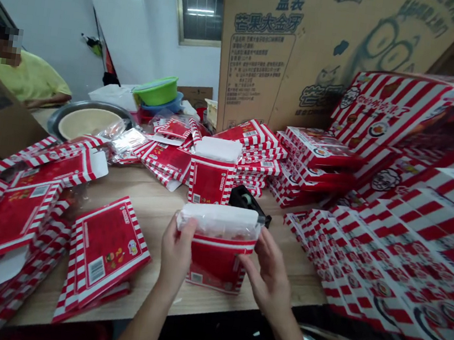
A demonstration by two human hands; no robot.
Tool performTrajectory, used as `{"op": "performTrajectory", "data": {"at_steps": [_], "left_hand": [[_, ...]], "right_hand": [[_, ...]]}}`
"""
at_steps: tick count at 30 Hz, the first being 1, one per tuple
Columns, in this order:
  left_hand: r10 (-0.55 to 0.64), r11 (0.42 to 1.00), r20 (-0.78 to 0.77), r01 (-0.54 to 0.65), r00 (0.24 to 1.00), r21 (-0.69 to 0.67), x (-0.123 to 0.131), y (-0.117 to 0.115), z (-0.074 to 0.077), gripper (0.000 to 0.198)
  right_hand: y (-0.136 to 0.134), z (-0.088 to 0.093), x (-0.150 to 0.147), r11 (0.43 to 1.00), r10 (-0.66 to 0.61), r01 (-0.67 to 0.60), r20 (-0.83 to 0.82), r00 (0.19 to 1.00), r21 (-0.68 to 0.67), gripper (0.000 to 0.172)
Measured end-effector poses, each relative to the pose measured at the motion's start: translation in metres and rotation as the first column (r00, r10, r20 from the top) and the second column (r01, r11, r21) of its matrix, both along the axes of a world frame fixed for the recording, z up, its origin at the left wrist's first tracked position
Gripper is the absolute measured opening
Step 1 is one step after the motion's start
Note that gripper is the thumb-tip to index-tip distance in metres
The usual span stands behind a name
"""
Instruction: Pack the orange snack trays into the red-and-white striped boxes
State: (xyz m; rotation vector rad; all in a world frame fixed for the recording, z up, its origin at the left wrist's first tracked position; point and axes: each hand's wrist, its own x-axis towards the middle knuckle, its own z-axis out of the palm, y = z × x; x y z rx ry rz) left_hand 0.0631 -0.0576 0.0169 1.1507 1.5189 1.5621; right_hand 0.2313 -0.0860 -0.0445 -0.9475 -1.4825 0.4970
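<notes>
A red box with striped edges [217,263] stands upright near the table's front edge, its white flap raised and clear plastic showing at the top. My left hand [178,247] grips its upper left corner, thumb in front. On the right side, my right hand [270,270] holds the same box between thumb and fingers. Just behind stands another red box [211,182] with its white flap up. A black tape dispenser [244,199] sits behind the held box, partly hidden by it.
Flat red boxes [104,257] lie at the left. Stacked striped boxes [389,269] fill the right side. At the back are a metal basin [56,117], a green basin [157,93] and a large carton [259,79]. A person in yellow [38,78] sits at the far left.
</notes>
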Motion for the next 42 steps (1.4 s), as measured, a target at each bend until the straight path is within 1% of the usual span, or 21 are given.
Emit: {"op": "performTrajectory", "data": {"at_steps": [3, 6, 8, 12, 14, 16, 17, 19, 21, 23, 24, 26, 28, 29, 31, 33, 35, 37, 39, 40, 42], "left_hand": [[0.059, 0.993, -0.06, -0.053, 0.996, 0.105, 0.007, -0.015, 0.001, 0.014], [-0.035, 0.971, -0.133, 0.066, 0.99, 0.232, 0.01, -0.024, 0.004, 0.02], [-0.089, 0.967, -0.106, 0.111, 0.99, 0.23, 0.009, -0.029, 0.005, 0.022], [-0.247, 0.969, 0.051, 0.246, 0.968, 0.018, 0.004, -0.033, 0.005, 0.022], [-0.272, 0.959, 0.115, 0.278, 0.955, -0.043, 0.004, -0.033, 0.007, 0.021], [-0.23, 0.968, 0.131, 0.241, 0.964, -0.074, 0.006, -0.032, 0.012, 0.017], [-0.202, 0.974, 0.129, 0.213, 0.971, -0.079, 0.008, -0.031, 0.014, 0.017], [-0.173, 0.979, 0.132, 0.185, 0.976, -0.081, 0.01, -0.031, 0.017, 0.018], [-0.224, 0.968, 0.175, 0.241, 0.959, -0.077, 0.005, -0.031, 0.016, 0.02], [-0.417, 0.898, 0.278, 0.44, 0.865, -0.025, -0.008, -0.029, 0.009, 0.024], [-0.541, 0.825, 0.34, 0.564, 0.769, 0.035, -0.017, -0.027, 0.005, 0.029], [-0.748, 0.63, 0.412, 0.752, 0.521, 0.192, -0.035, -0.022, -0.004, 0.038], [-0.858, 0.457, 0.392, 0.84, 0.331, 0.292, -0.05, -0.014, -0.007, 0.038], [-0.893, 0.388, 0.356, 0.87, 0.274, 0.304, -0.054, -0.011, -0.005, 0.036], [-0.937, 0.285, 0.28, 0.923, 0.21, 0.259, -0.058, -0.004, 0.003, 0.03], [-0.953, 0.243, 0.223, 0.959, 0.207, 0.147, -0.056, 0.0, 0.015, 0.024], [-0.946, 0.279, 0.191, 0.959, 0.263, 0.06, -0.051, 0.002, 0.025, 0.017], [-0.917, 0.372, 0.17, 0.927, 0.361, 0.038, -0.046, 0.001, 0.03, 0.012], [-0.879, 0.469, 0.129, 0.882, 0.46, 0.051, -0.044, -0.001, 0.03, 0.015], [-0.863, 0.502, 0.088, 0.863, 0.497, 0.047, -0.043, -0.001, 0.029, 0.015], [-0.855, 0.517, -0.02, 0.855, 0.518, 0.036, -0.044, -0.002, 0.027, 0.012]], "right_hand": [[-0.006, 0.011, 0.0, 0.994, -0.035, 0.031, 0.037, 0.999, 0.105, 0.045], [-0.008, 0.025, 0.003, 0.989, -0.064, 0.05, 0.098, 0.993, 0.141, 0.023], [-0.011, 0.033, 0.006, 0.991, -0.064, 0.049, 0.117, 0.991, 0.124, 0.01], [-0.022, 0.038, 0.005, 0.999, -0.005, 0.0, 0.119, 0.993, 0.043, 0.017], [-0.027, 0.036, 0.001, 1.0, 0.004, -0.005, 0.082, 0.997, 0.011, 0.018], [-0.03, 0.033, -0.004, 0.999, -0.037, 0.037, -0.035, 0.999, -0.014, 0.012], [-0.031, 0.032, -0.006, 0.998, -0.045, 0.039, -0.123, 0.991, -0.047, 0.02], [-0.031, 0.031, -0.009, 0.99, -0.009, -0.032, -0.28, 0.96, -0.139, 0.04], [-0.029, 0.033, -0.009, 0.972, 0.073, -0.144, -0.342, 0.937, -0.188, 0.039], [-0.026, 0.036, -0.006, 0.966, 0.13, -0.195, -0.329, 0.936, -0.173, 0.026], [-0.024, 0.038, -0.005, 0.965, 0.152, -0.212, -0.325, 0.934, -0.157, 0.021], [-0.022, 0.041, -0.002, 0.955, 0.2, -0.261, -0.343, 0.918, -0.141, 0.017], [-0.021, 0.044, 0.001, 0.938, 0.254, -0.321, -0.368, 0.894, -0.133, 0.014], [-0.021, 0.045, 0.002, 0.929, 0.275, -0.346, -0.376, 0.885, -0.134, 0.013], [-0.023, 0.048, 0.004, 0.91, 0.309, -0.385, -0.371, 0.876, -0.153, 0.011], [-0.025, 0.051, 0.004, 0.892, 0.34, -0.415, -0.342, 0.876, -0.178, 0.007], [-0.027, 0.054, 0.002, 0.894, 0.334, -0.403, -0.308, 0.891, -0.195, 0.015], [-0.027, 0.058, -0.001, 0.924, 0.262, -0.322, -0.268, 0.927, -0.207, 0.016], [-0.025, 0.062, -0.003, 0.953, 0.159, -0.203, -0.202, 0.966, -0.223, 0.006], [-0.024, 0.064, -0.003, 0.961, 0.114, -0.149, -0.156, 0.981, -0.233, 0.007], [-0.02, 0.067, -0.003, 0.967, 0.062, -0.073, -0.053, 0.997, -0.243, 0.02]]}}
